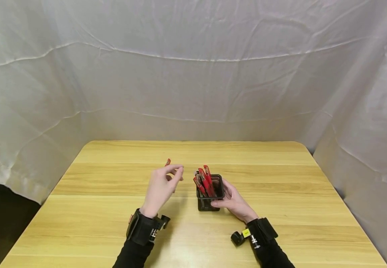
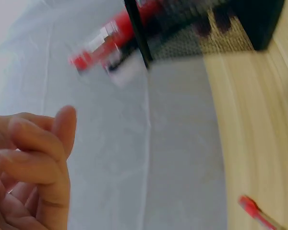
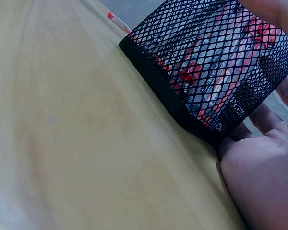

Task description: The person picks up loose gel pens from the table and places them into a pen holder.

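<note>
A black mesh pen holder [image 1: 208,204] stands on the table with several red pens [image 1: 205,181] leaning towards its left side. My right hand [image 1: 235,203] grips it from the right, thumb along the near side; the mesh and the pens inside show closely in the right wrist view. Left of the holder and apart from it, my left hand [image 1: 161,186] is raised with loosely bent fingers [image 2: 38,158] and nothing visible between them. Beyond that hand lies another red pen [image 1: 168,162] on the table, mostly hidden in the head view; its red end [image 2: 249,205] shows in the left wrist view.
The wooden table [image 1: 113,238] has rounded far corners. Pale grey cloth [image 1: 193,85] hangs behind it and along both sides. Each wrist wears a black strap with a small camera [image 1: 237,238].
</note>
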Demonstrator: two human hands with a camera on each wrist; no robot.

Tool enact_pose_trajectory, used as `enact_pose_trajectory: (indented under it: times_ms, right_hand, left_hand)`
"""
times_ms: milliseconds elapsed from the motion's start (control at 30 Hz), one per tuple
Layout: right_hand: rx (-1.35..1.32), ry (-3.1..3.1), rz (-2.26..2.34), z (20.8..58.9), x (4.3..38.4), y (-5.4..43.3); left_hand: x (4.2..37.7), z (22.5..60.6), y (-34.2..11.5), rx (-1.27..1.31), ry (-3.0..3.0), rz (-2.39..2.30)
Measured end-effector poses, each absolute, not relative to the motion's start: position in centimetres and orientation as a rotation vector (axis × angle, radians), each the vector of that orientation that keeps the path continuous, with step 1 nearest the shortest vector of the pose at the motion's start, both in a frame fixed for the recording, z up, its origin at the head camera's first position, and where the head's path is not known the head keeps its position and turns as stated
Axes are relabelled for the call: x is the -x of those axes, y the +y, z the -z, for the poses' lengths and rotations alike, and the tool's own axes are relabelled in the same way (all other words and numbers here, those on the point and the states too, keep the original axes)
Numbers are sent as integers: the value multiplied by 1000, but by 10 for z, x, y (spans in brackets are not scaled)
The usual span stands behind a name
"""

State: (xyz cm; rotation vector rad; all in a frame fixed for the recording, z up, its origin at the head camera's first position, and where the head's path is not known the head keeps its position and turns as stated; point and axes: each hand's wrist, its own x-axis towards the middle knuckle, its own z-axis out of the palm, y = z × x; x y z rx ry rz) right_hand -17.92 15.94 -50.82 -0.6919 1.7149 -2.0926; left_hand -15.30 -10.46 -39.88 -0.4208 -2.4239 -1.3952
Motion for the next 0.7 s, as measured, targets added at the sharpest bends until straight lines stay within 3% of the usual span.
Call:
enact_pose_trajectory:
  times_ms: [333,700]
  right_hand:
    - [641,1746,2056,510,179,161]
    - [658,1743,2081,508,178,162]
  left_hand:
    - [171,425,-141,183,-2754,1144]
    - [174,436,-148,122,-3016,954]
